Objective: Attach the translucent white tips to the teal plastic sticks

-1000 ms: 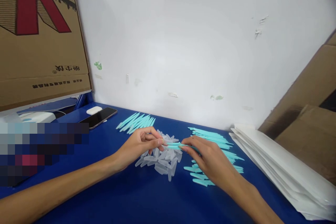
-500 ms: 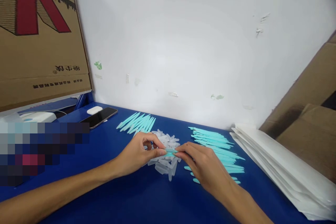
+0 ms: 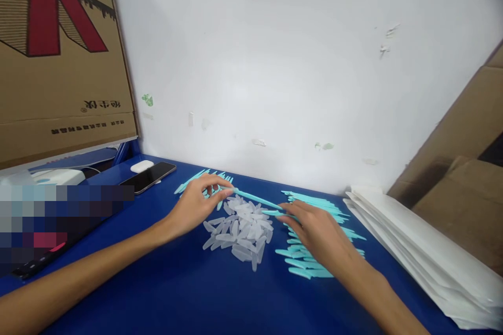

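Between my hands, above the table, a slim teal eyebrow razor (image 3: 257, 199) slants down to the right. My left hand (image 3: 200, 199) pinches its left end between thumb and fingertips. My right hand (image 3: 314, 222) is closed on its other end, and a second teal razor (image 3: 272, 213) sticks out from the same fingers. Beneath lies a loose heap of translucent whitish blade caps (image 3: 243, 230). Many teal razors (image 3: 306, 263) lie in a spread row under and beside my right hand, which hides part of them. A smaller teal group (image 3: 192, 180) lies partly behind my left hand.
The blue table (image 3: 176, 293) meets a white wall (image 3: 275, 63) at the back. A phone (image 3: 153, 175) and a white case (image 3: 142, 166) lie at the left, near a large cardboard box (image 3: 66, 84). White envelopes or sheets (image 3: 424, 256) are stacked along the right side.
My hands have moved apart and slightly up from over the caps. The left went left, the right went right, and the razor's length now shows between them. More of the cap heap is visible.
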The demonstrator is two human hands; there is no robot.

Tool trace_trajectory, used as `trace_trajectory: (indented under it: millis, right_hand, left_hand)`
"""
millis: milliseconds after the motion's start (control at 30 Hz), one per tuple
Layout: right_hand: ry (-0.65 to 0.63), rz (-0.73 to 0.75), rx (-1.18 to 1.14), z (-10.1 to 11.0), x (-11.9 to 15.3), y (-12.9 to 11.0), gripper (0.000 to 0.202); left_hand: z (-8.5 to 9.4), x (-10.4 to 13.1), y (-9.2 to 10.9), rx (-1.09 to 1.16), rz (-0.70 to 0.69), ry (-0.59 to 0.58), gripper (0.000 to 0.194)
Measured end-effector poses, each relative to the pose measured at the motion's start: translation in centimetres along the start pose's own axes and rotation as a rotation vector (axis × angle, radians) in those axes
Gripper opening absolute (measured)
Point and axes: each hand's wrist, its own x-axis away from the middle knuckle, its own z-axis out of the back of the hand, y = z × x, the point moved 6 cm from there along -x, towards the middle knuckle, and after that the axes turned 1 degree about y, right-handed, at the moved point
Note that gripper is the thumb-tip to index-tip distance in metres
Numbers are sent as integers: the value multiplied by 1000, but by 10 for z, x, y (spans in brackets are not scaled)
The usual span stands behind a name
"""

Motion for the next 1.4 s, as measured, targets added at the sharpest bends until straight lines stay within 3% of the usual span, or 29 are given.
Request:
trace_trajectory:
  millis: [133, 233, 367, 533, 667, 800, 933, 1300, 1400]
  right_hand:
    - [5, -68, 90, -2, 0, 21, 26]
    - [25, -67, 96, 0, 0, 22, 27]
    - [55, -50, 65, 2, 0, 15, 30]
    - [42, -50, 72, 1, 0, 14, 30]
    - [22, -59, 80, -1, 1, 15, 29]
    - [-2, -65, 81, -1, 1, 13, 27]
    - [-26, -62, 84, -1, 1, 10, 25]
    - [-38, -48, 74, -4, 1, 7, 24]
    - [-28, -45, 53, -3, 1, 6, 24]
  left_hand:
    - [21, -13, -28, -188, 70, 134, 29]
    - [29, -18, -34, -417, 19, 173, 23]
    - [28, -19, -34, -726, -64, 144, 20]
    - [13, -11, -39, -972, -55, 14, 21]
    - [7, -8, -36, -870, -90, -26, 30]
    - [-6, -6, -21, -594, -309, -259, 29]
    - [-15, 2, -12, -527, -460, -418, 24]
    - [-32, 5, -23, -547, -606, -372, 22]
    - [-23, 2, -14, -497, -531, -328, 19]
